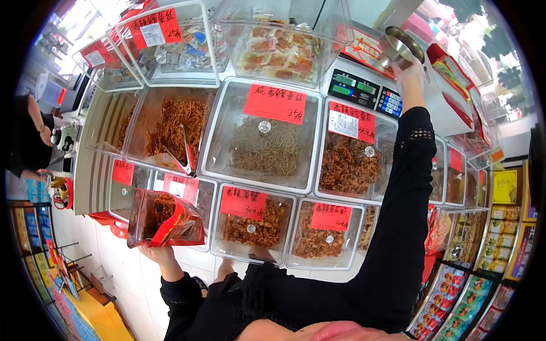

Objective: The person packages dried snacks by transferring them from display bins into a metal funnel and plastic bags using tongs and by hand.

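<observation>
My left hand [157, 254] is closed around the bottom of a clear food bag [196, 223] with red trim. Brown shredded dried food shows inside the bag, in front of the lower row of bins. At the upper right, my right hand [408, 78], in a thin clear plastic glove, reaches across the counter and grips the near side of a metal bowl [402, 44]. The bowl is over the digital scale [355, 88], whose display is lit; I cannot tell if it rests on the platform. Tongs [186, 153] lean in an uncovered bin of reddish-brown shreds [176, 125].
Lidded clear bins [264, 145] of dried snacks with red price cards [275, 103] cover the counter. Packaged snacks [278, 59] fill a tub at the back. A person's arm [37, 116] is at the far left. Stocked shelves [449, 295] stand at the lower right.
</observation>
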A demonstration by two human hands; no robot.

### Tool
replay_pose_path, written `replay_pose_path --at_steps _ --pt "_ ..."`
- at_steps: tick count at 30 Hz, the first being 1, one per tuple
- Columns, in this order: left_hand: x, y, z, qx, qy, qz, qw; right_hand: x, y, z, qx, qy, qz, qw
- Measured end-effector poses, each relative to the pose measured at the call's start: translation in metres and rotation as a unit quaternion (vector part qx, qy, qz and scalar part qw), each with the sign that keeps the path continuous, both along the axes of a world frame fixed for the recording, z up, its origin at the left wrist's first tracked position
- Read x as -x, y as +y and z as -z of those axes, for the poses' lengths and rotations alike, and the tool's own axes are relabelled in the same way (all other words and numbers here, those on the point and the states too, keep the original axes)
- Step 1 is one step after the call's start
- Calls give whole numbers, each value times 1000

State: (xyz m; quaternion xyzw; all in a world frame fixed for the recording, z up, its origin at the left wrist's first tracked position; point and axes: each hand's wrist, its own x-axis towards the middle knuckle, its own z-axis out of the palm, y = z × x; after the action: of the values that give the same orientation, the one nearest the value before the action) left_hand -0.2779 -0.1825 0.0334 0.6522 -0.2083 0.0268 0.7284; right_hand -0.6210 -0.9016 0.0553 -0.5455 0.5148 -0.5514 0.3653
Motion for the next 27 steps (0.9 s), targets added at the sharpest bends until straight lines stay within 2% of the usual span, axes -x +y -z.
replay_pose_path --at_steps 3,5,6,7,8,9,10,11,12,13,15,16,18,19,21,22,24,25,27 --pt "-2 7 5 -37 40 -23 998 -7 38 -13 71 69 101 990" --pt "-14 22 25 40 17 0 999 -12 75 -18 141 80 142 977" --pt "-20 22 23 151 77 76 983 -17 106 -23 185 86 148 968" --pt "-10 5 -1 34 10 27 999 -27 143 -29 223 86 124 963" --pt "-11 -15 -25 115 -8 138 984 -42 186 -33 232 70 53 969" --pt "-12 -12 -24 98 -6 147 984 -60 237 -38 205 60 -59 975" --pt "-14 -9 -22 80 -4 155 985 -88 306 -51 53 -49 -167 983" --pt "-16 -7 -21 62 -2 164 984 -104 355 -68 103 159 -350 917" --pt "-10 -14 -50 59 75 235 967 -127 391 -69 8 107 -469 876" --pt "-14 -15 -48 74 97 287 950 -150 438 -87 -44 133 -483 864" --pt "-13 -19 -76 35 58 339 938 -182 470 -76 19 29 -634 772" --pt "-13 -25 -78 53 47 361 930 -197 489 -74 -68 -55 -654 752" --pt "-19 -30 -81 84 64 394 913 -211 520 -80 -147 -139 -661 722" --pt "-20 -32 -85 97 95 405 904 -215 531 -86 -198 -200 -684 673" --pt "-23 -35 -104 73 123 474 869 -220 543 -87 -241 -258 -699 622" --pt "-21 -35 -110 75 123 480 865 -222 546 -81 -230 -267 -696 626" --pt "-16 -28 -118 169 126 432 877 -224 576 -84 -257 -286 -552 740" --pt "-22 -13 -108 172 116 472 857 -228 590 -98 -250 -286 -551 743" --pt "-26 7 -95 189 86 519 829 -236 611 -120 -253 -354 -425 794"
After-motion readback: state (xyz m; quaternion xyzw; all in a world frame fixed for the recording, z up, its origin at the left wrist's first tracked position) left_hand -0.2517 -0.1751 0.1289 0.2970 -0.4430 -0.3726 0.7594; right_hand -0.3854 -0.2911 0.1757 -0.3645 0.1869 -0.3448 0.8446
